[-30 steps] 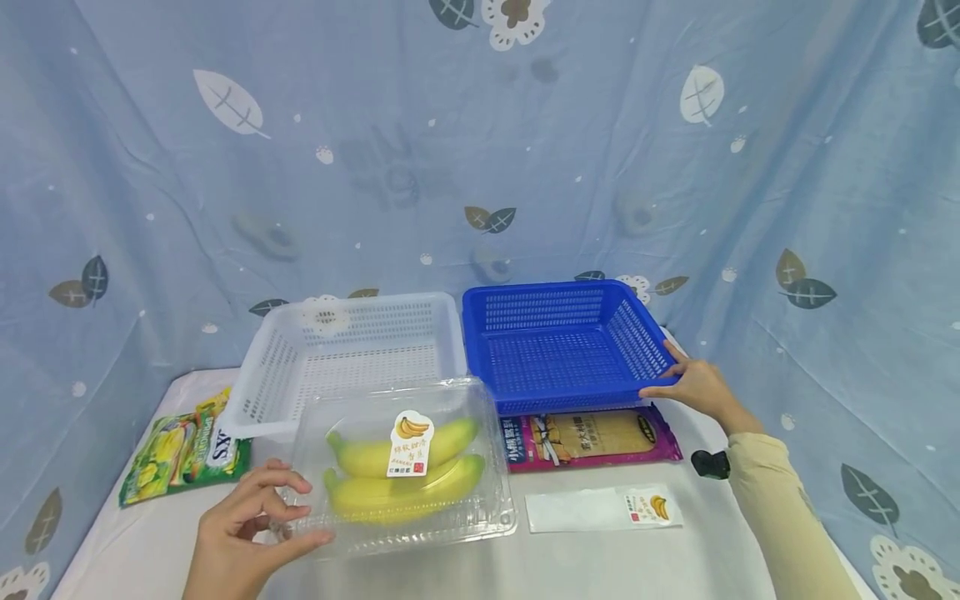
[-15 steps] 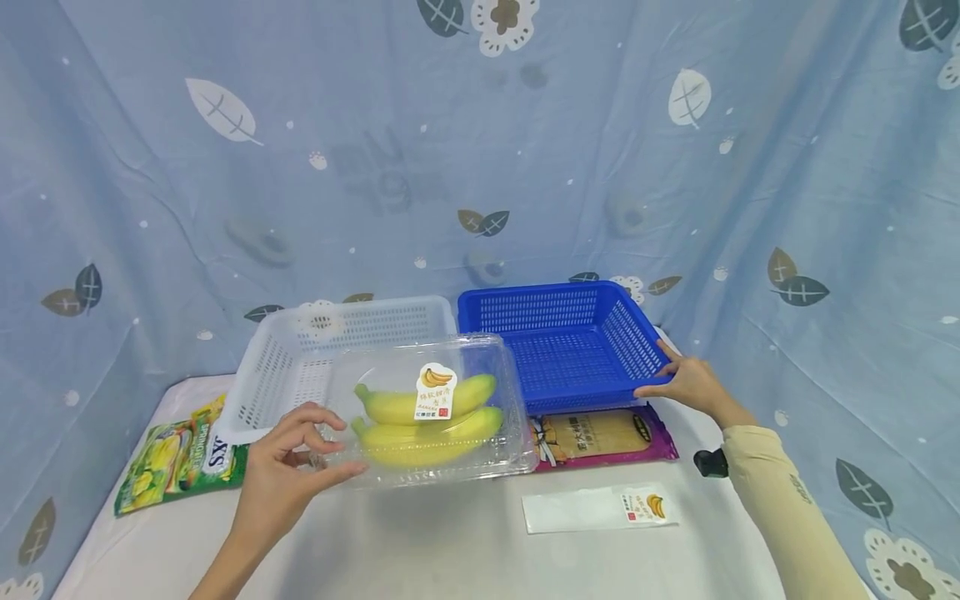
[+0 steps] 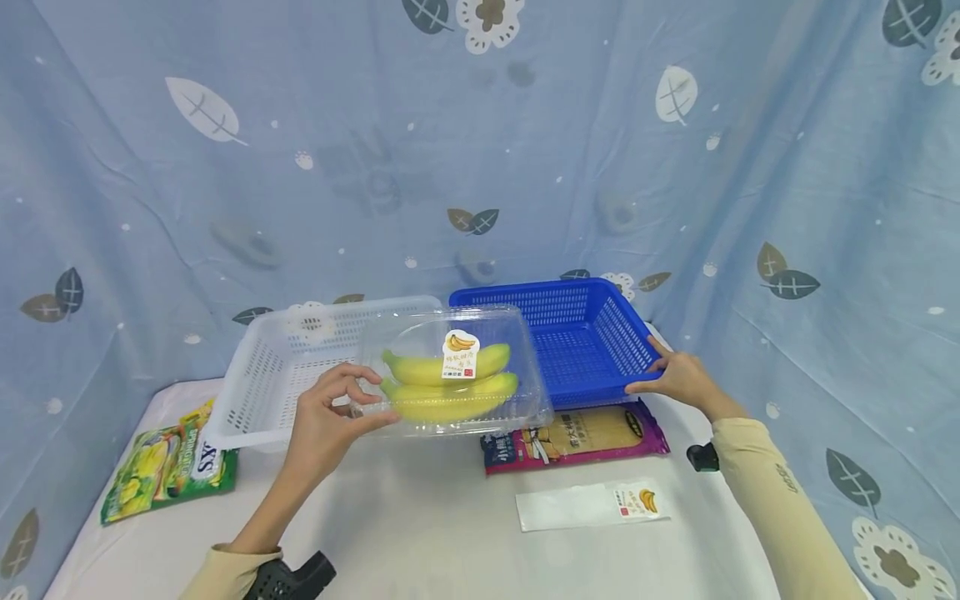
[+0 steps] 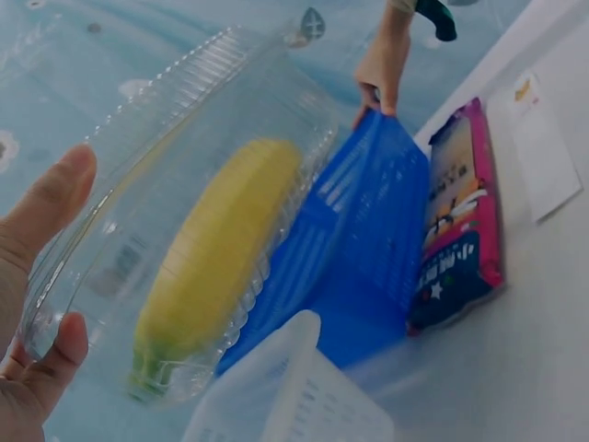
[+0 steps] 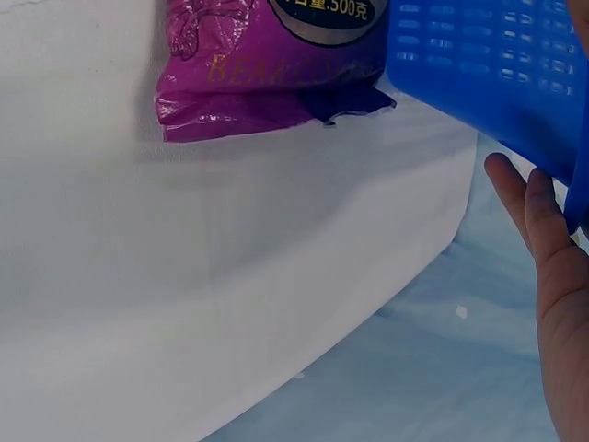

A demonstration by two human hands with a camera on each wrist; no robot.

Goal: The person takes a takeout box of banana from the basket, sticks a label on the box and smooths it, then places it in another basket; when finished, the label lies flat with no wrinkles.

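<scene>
My left hand (image 3: 330, 417) pinches the left end of a clear plastic clamshell box (image 3: 450, 427), held up over the white and blue baskets where they meet. Inside lie two bananas (image 3: 450, 402) under a lid bearing a banana label (image 3: 460, 354). In the left wrist view, thumb and fingers (image 4: 69, 341) clasp the box's edge, and one banana (image 4: 221, 249) shows through the plastic. On the far right, my right hand (image 3: 686, 383) grips the front right corner of the blue basket (image 3: 618, 333). The right wrist view shows its fingers (image 5: 552, 221) at the basket's rim.
The white basket (image 3: 262, 367) stands left of the blue one. A green snack bag (image 3: 161, 462) lies at the far left. A purple noodle packet (image 3: 585, 437) sits before the blue basket, with a white banana-labelled strip (image 3: 562, 510) nearer. Curtains (image 3: 360, 150) enclose the table.
My left hand has carried the box of bananas up, forward and to the right, from the near table towards the baskets. The right hand stays on the blue basket's corner.
</scene>
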